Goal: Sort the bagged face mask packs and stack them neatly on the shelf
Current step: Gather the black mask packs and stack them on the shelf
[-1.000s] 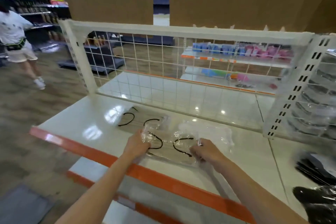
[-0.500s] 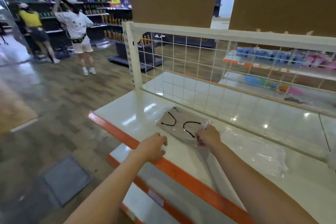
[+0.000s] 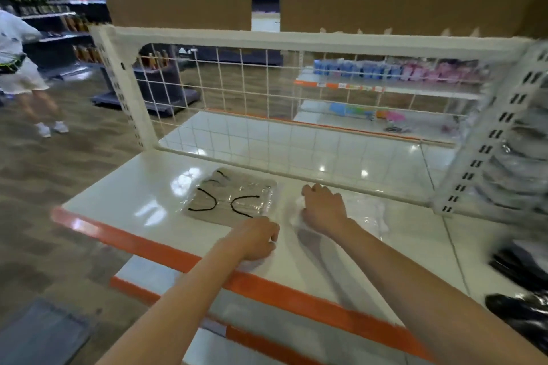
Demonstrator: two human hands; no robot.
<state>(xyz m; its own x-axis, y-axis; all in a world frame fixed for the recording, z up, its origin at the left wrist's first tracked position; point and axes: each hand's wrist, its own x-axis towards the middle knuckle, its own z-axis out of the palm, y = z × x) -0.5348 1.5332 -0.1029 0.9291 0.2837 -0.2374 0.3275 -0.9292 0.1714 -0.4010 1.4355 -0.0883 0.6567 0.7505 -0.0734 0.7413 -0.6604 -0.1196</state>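
Note:
A stack of clear bags holding brown face masks [image 3: 228,198] with black ear loops lies flat on the white shelf [image 3: 133,201], left of centre. Just off its near right corner my left hand [image 3: 255,238] rests on the shelf with loosely curled fingers and holds nothing. To the right, my right hand [image 3: 323,207] lies on a clear pack of white masks [image 3: 367,216] and pinches its left end. That pack lies flat close to the wire back panel.
A white wire grid panel [image 3: 267,104] closes the back of the shelf, with a perforated upright [image 3: 486,142] at the right. Bagged black masks [image 3: 522,314] lie at the far right. An orange strip [image 3: 296,296] edges the front. A person in white [image 3: 20,68] stands far left.
My right hand has let go of the brown pack, which now lies on the stack, and has moved right onto the white pack. My left hand moved from the shelf's front edge toward the stack.

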